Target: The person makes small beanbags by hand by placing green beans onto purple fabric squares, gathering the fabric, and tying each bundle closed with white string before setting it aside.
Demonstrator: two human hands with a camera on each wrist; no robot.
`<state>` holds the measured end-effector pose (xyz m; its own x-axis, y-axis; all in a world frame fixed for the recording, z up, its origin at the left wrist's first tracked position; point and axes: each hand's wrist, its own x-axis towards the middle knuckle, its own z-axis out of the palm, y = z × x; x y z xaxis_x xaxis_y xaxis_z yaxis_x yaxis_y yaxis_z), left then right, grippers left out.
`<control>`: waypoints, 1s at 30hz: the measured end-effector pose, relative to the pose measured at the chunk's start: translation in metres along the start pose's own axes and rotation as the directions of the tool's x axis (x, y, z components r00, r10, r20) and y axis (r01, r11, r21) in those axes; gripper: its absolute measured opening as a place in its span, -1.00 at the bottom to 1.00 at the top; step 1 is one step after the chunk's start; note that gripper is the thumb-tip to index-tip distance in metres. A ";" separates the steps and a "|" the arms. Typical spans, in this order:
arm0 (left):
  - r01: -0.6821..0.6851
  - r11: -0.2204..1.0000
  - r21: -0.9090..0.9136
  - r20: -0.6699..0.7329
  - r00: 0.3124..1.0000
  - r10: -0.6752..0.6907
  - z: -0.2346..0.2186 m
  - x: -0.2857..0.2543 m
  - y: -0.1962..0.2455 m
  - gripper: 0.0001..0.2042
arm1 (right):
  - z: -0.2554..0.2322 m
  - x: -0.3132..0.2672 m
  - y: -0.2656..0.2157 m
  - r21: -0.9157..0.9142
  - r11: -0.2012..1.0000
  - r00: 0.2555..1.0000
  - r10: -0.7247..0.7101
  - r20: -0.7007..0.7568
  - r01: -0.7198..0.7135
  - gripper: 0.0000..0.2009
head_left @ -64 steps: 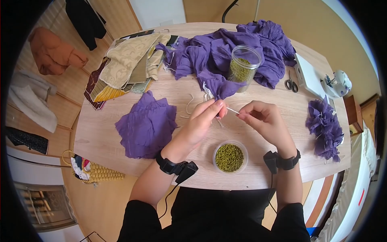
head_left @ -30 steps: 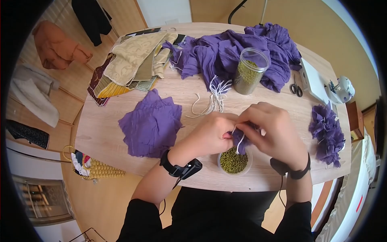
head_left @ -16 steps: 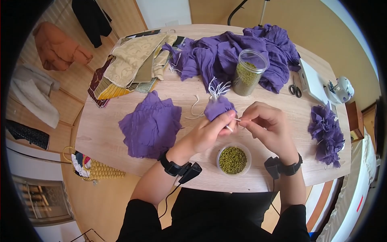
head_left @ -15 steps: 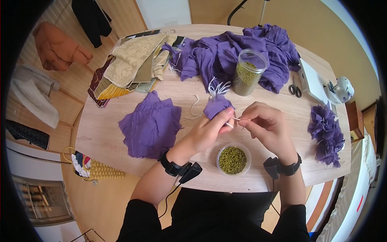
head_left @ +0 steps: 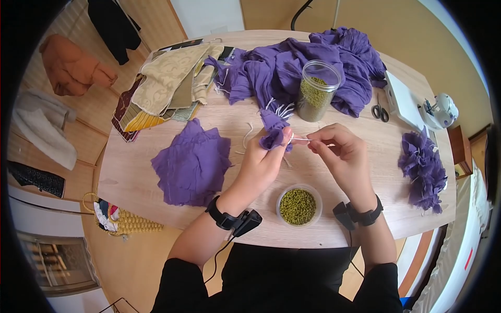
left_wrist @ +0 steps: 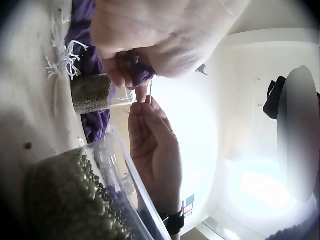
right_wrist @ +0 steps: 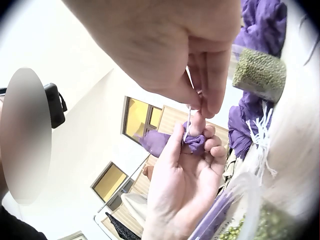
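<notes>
In the head view my left hand (head_left: 263,161) holds a small gathered piece of purple cloth (head_left: 272,136) over the middle of the table. A white string (head_left: 301,139) runs taut from that cloth to my right hand (head_left: 344,159), whose thumb and fingertips pinch its end. The right wrist view shows the string (right_wrist: 188,122) at the cloth bunched (right_wrist: 195,144) against the left fingers. Below the hands stands a clear round tub (head_left: 278,208) of small green mung beans (head_left: 297,206). Behind them lies a bunch of loose white strings (head_left: 284,110).
Left of the hands lies a stack of cut purple cloth pieces (head_left: 191,164). A tall clear jar (head_left: 322,68) of beans stands behind, before a heap of purple fabric (head_left: 282,60). Patterned fabrics (head_left: 167,78), scissors (head_left: 380,112), a small sewing machine (head_left: 443,110) and ruffled purple cloth (head_left: 424,169) surround them.
The hands dipped together over the tub, then moved back up and apart, drawing the string straight. The cloth in the left hand has turned, and its free part now stands up from the fingers.
</notes>
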<state>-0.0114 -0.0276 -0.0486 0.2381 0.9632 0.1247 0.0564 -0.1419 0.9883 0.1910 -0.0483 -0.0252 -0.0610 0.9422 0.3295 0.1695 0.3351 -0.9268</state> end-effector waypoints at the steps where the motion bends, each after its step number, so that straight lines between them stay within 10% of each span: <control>1: 0.000 1.000 0.000 0.000 1.000 0.000 0.001 0.002 -0.001 -0.65 | 0.001 0.000 -0.002 0.000 1.000 1.000 0.000 0.000 0.000 -0.87; 7: -0.125 0.989 -0.077 0.021 0.992 0.127 0.004 0.004 0.004 -0.56 | 0.010 -0.007 -0.013 -0.249 0.961 0.993 -0.120 0.018 0.121 -0.82; 19: 0.133 0.879 -0.457 0.273 0.962 -0.003 0.011 -0.004 -0.002 -0.47 | 0.015 -0.009 -0.005 -0.689 0.553 0.832 -0.538 0.134 0.468 -0.70; 23: 0.188 0.827 -0.530 0.306 0.952 -0.020 0.016 -0.007 0.001 -0.49 | 0.014 -0.010 -0.001 -0.675 0.606 0.852 -0.519 0.066 0.421 -0.76; 25: 0.170 0.805 -0.569 0.283 0.959 -0.002 0.016 -0.008 -0.002 -0.50 | 0.012 -0.013 -0.006 -0.267 0.963 0.991 0.007 -0.132 -0.042 -0.83; 30: -0.012 0.907 -0.422 0.101 0.993 0.060 0.016 -0.010 -0.004 -0.63 | 0.008 -0.005 -0.008 0.166 0.960 0.967 0.242 -0.080 -0.227 -0.89</control>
<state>0.0015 -0.0407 -0.0557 0.3374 0.9250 0.1746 -0.3607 -0.0443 0.9316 0.1816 -0.0551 -0.0210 0.0609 0.9922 0.1087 0.0134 0.1081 -0.9941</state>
